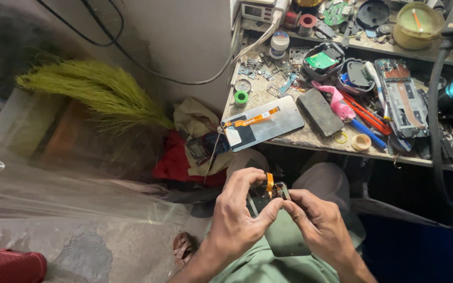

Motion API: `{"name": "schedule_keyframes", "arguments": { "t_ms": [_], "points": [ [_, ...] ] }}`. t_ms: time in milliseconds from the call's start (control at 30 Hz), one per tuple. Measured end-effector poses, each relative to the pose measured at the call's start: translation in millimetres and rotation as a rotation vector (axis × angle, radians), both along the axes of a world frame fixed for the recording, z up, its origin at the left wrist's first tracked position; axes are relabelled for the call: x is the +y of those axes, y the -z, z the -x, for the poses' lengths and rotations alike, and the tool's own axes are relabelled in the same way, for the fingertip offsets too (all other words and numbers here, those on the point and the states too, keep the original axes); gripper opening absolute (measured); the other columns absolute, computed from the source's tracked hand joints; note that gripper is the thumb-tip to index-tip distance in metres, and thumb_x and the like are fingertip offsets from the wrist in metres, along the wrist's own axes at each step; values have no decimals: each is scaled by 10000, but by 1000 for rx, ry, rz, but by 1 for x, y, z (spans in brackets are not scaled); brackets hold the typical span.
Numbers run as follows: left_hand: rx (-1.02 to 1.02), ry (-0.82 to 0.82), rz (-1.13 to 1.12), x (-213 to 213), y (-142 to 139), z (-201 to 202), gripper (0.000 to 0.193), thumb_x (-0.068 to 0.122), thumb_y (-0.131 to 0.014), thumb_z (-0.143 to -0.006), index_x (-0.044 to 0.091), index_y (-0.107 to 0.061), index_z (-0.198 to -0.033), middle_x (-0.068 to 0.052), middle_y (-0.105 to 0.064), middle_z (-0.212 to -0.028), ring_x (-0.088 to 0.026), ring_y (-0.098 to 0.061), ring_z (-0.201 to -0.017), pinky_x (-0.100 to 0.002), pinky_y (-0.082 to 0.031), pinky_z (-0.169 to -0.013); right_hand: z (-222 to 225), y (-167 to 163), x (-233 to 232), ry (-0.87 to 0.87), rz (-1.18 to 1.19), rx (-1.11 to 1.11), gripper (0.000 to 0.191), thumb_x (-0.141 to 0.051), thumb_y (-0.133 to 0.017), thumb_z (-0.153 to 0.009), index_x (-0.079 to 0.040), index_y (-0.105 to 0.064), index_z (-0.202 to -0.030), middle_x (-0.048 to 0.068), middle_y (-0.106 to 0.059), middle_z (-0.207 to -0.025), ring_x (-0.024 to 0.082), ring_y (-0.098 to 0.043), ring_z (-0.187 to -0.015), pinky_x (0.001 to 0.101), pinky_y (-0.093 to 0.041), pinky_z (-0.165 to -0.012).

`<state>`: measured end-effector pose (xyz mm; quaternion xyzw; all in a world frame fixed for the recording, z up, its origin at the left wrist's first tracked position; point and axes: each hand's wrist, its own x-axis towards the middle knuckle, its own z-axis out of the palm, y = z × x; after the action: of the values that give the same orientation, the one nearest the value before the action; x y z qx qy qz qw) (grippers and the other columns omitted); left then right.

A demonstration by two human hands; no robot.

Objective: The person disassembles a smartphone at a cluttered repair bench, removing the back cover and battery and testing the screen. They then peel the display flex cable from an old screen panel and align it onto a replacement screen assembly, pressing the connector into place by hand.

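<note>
Over my lap, both hands hold a dark phone screen panel [284,238] with an orange flex cable at its top end. My left hand [239,212] grips the panel's upper left edge, thumb pressed near the cable. My right hand [318,222] pinches the upper right edge with fingers and thumb. On the workbench [310,137] edge just above lies another screen panel [262,123], back side up, with an orange flex cable across it.
The bench holds a dark phone [320,111], an opened phone frame [402,97], screwdrivers, tape rolls, small trays of parts and a yellow bowl [414,23]. A green grass broom [95,91] lies at left, a red cloth [176,162] beneath the bench, clear plastic sheeting over the floor.
</note>
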<state>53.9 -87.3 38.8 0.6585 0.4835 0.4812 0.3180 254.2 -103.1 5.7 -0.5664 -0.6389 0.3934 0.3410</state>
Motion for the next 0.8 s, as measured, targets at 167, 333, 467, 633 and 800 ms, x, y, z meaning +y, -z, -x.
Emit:
{"name": "schedule_keyframes", "arguments": {
  "t_ms": [167, 333, 467, 633, 800],
  "points": [
    [-64, 79, 162, 1, 4, 4, 383, 236, -847, -846, 18, -689, -1117, -133, -729, -1089, -278, -743, -1005, -363, -574, -887, -2, 3, 0, -24, -5, 35, 216, -152, -681, -939, -24, -720, -1108, -2, -670, -685, 42, -512, -598, 218, -451, -523],
    [-102, 183, -6, -1, 3, 4, 366, 128, -807, -851, 60, -690, -1191, -132, -666, -1344, -299, -659, -1242, -398, -511, -1065, -4, 7, -2, -10, 44, 52, 215, -154, -691, -940, -27, -730, -1109, 4, -635, -670, 49, -485, -602, 226, -435, -520],
    [30, 187, -228, -2, 2, 2, 404, 63, -817, -795, 128, -692, -1173, -136, -583, -1444, -358, -529, -1413, -487, -410, -1181, -7, 8, -1, -36, 47, 148, 212, -145, -665, -963, -11, -720, -1118, 4, -685, -765, 43, -540, -688, 216, -473, -587],
    [157, 152, -395, -7, 7, 0, 367, 66, -831, -825, 158, -681, -1148, -109, -585, -1448, -344, -523, -1411, -592, -344, -1220, -8, 8, 0, -39, 10, 243, 219, -116, -642, -974, 22, -697, -1135, 26, -763, -903, 43, -638, -818, 209, -537, -709],
    [227, 202, -500, -14, 14, 2, 383, 48, -790, -840, 143, -668, -1190, -76, -602, -1423, -339, -557, -1394, -632, -309, -1233, -8, 11, -1, 20, -16, 245, 230, -121, -656, -970, 24, -693, -1145, 43, -783, -912, 42, -658, -829, 207, -553, -720]
  ]
}}
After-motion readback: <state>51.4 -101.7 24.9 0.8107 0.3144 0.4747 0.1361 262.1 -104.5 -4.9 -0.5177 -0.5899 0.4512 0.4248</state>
